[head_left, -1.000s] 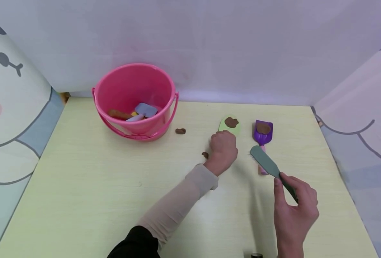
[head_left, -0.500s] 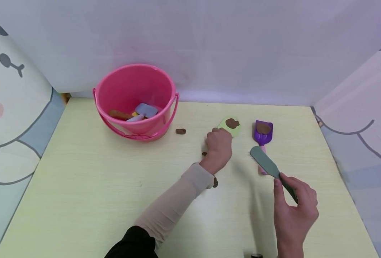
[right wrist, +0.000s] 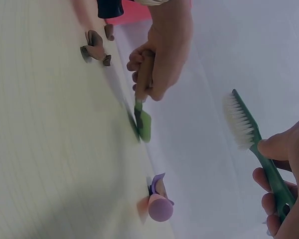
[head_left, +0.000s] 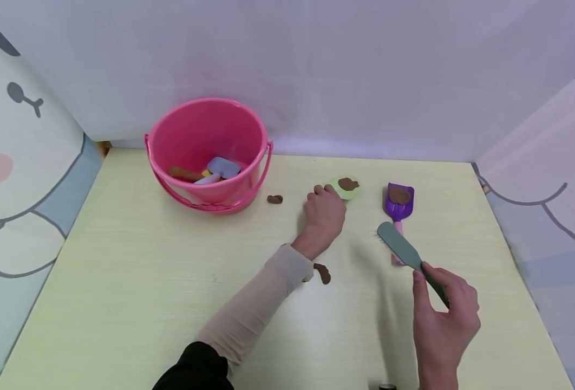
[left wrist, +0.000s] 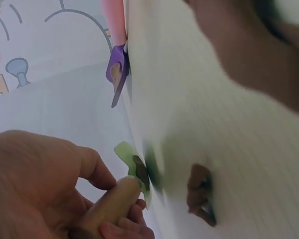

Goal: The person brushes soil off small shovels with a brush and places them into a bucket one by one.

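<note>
In the head view, my left hand (head_left: pixel 322 214) reaches over the middle of the table. It grips a toy shovel by its tan handle (left wrist: pixel 112 201), seen in the left wrist view. The shovel's light green blade (right wrist: pixel 146 127) carries a brown, clay-like lump (head_left: pixel 348 184). My right hand (head_left: pixel 445 319) holds a green brush (head_left: pixel 399 244) by its handle, raised off the table. White bristles (right wrist: pixel 239 122) show in the right wrist view. A purple toy shovel (head_left: pixel 394 211) with a pink handle lies beyond the brush, another brown lump (head_left: pixel 399 195) on its blade.
A pink bucket (head_left: pixel 248 187) with several toy tools inside stands at the back left. One brown piece (head_left: pixel 275 199) lies beside it, and another (head_left: pixel 324 273) near my left sleeve. Behind the table (head_left: pixel 136 281) hangs a pale cloth (head_left: pixel 365 81).
My left hand has moved left with the green shovel, now covering one brown piece and exposing another by the sleeve. The right hand and brush have stayed nearly still.
</note>
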A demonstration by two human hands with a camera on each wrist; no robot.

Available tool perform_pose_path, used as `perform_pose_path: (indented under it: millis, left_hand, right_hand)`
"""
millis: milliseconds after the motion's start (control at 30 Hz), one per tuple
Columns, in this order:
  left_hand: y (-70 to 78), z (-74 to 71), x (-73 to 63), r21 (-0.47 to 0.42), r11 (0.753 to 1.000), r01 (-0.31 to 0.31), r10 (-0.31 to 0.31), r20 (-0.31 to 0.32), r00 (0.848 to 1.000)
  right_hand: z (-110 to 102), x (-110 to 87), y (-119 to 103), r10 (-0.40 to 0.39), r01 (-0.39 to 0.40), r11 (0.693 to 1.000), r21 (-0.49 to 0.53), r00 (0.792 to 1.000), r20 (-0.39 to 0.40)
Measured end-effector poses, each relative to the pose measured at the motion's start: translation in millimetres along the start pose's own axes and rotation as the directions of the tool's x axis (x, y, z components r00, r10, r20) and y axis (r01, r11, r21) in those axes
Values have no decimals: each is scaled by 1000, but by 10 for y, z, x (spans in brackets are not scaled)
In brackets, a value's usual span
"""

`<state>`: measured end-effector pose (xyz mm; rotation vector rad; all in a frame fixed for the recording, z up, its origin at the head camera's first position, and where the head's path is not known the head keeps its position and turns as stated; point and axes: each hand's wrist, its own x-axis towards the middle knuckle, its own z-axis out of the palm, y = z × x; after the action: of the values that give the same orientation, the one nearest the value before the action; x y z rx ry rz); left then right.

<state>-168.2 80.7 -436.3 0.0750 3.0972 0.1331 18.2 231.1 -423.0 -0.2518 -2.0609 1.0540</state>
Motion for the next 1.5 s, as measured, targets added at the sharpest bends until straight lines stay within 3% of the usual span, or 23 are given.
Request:
perform_pose_path:
  millis: [233, 500, 900, 1033, 1167, 1333, 1500]
  left_hand:
    - [-152, -4, 3, -27, 997, -70, 69, -26, 997]
    - [-430, -66, -68, -123, 978, -171, 165, -61, 984]
    - [-725, -71, -198, -39, 973, -229, 227, -56, 972]
    - [-779, -90, -258, -21, 970, -241, 238, -96, 967]
    - [-829, -99, -336, -18, 962, -274, 267, -177, 947]
    - [-927, -111, -445, 12, 949, -316, 307, -280, 910]
    - [-1043, -122, -544, 14, 936, -353, 336, -343, 877]
  right_hand:
    - [21, -2, -28, 15, -15, 1000, -6, 1000, 5]
    - [52, 34, -244, 7, -7, 1000, 23, 1000, 4]
    - [93, 2, -250, 35, -34, 999, -19, 998, 44]
    - [100, -1, -256, 40, -39, 999, -17, 998, 57]
    - [108, -6, -264, 29, -29, 1000, 1, 998, 63]
    - [127, -4, -271, 3, -5, 1000, 29, 998, 59]
    - [150, 6, -260, -15, 13, 999, 39, 998, 64]
